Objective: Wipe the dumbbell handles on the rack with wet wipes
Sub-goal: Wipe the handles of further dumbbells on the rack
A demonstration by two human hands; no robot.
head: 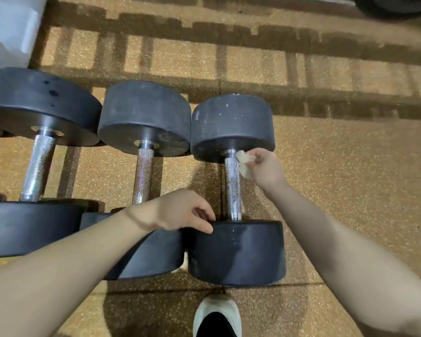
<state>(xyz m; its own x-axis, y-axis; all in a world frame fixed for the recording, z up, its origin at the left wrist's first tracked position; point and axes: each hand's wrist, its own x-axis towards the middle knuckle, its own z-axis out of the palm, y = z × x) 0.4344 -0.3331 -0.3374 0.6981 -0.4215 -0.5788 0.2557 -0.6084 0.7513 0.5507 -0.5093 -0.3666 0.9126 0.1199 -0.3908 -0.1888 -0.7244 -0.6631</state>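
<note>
the right hand (265,166) pinches a crumpled wet wipe (244,164) between thumb and curled fingers, and the wipe touches the upper end of the knurled steel handle (232,186) of the rightmost dumbbell (236,251), just beside its far head. the left hand (182,210) holds nothing; its fingers are loosely bent and the fingertips rest on the top edge of that same dumbbell's near head, by the foot of the handle. nearest the camera, at the bottom edge, a pale shoe (216,314) with a dark opening stands on the speckled tan floor (350,190), just below the near head. both bare forearms reach in from the lower corners. left of the rightmost dumbbell lies a middle dumbbell (145,117), its near head partly hidden under the left forearm and touching the neighbour's, its handle bare. further left lies a larger dumbbell (39,105) with a thicker handle, its near head cut by the left edge. all three lie side by side on the floor with handles running away from the camera. beyond the far heads, dark ladder-like shadows cross the floor. at the top left a blurred white object (7,32) shows, and at the top right a dark round shape (396,6) is cut by the edge; what they are cannot be told.
</note>
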